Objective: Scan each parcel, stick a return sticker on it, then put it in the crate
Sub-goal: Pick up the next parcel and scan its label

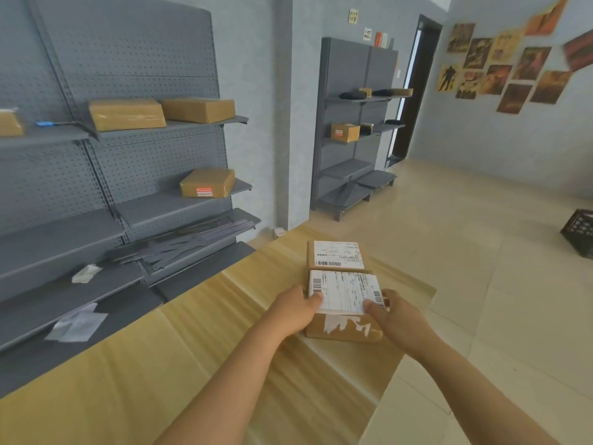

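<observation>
The left hand (293, 311) and right hand (396, 319) grasp the brown cardboard parcel with a white shipping label (345, 303), seemingly resting on the yellow wooden table (192, 364).

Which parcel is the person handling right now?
On the yellow-wood table, two brown parcels lie end to end. It is the nearer parcel, gripped by the left hand and right hand. Unlike the farther parcel, its front shows torn white label remains.

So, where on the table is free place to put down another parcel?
The table is bare left of the left hand, toward the shelving, and near the camera. The far right corner is crowded: both hands hold the near parcel, right hand, beside the far parcel.
</observation>
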